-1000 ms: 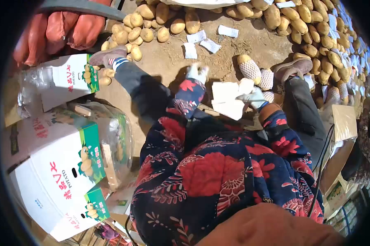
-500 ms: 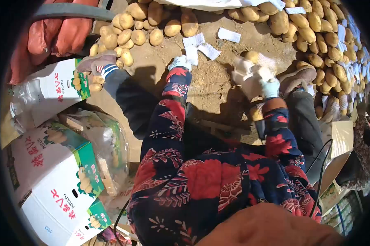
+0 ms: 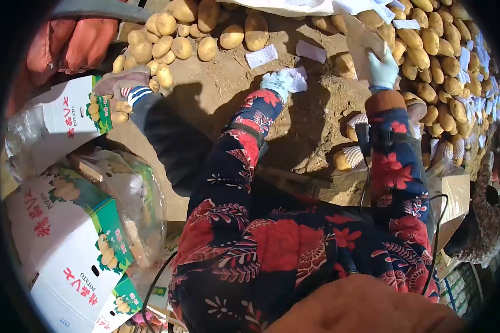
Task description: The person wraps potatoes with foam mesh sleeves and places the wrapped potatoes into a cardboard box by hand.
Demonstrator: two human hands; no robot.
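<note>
My left hand (image 3: 276, 84), in a pale glove, is closed at the edge of a white foam net sleeve (image 3: 298, 79) just above the dirt floor. My right hand (image 3: 384, 67), also gloved, grips a flat beige sheet (image 3: 357, 49), whose material I cannot make out. Beside the sheet lies a bare potato (image 3: 344, 65). Two more net sleeves lie flat on the ground, one (image 3: 261, 56) beyond my left hand and one (image 3: 311, 51) farther right. Near my right forearm sit a potato in a net sleeve (image 3: 347, 159) and another netted potato (image 3: 352, 127).
A large potato pile (image 3: 444, 72), mixed with net sleeves, spreads along the right. A smaller potato group (image 3: 164, 44) lies at upper left beside red sacks (image 3: 86, 44). Printed potato cartons (image 3: 67, 238) stand at left. White cloth (image 3: 294, 6) lies along the top edge.
My right hand has moved up and away from my body with the beige sheet. My left hand has shifted right along the ground with a net sleeve. A netted potato now shows by my right forearm.
</note>
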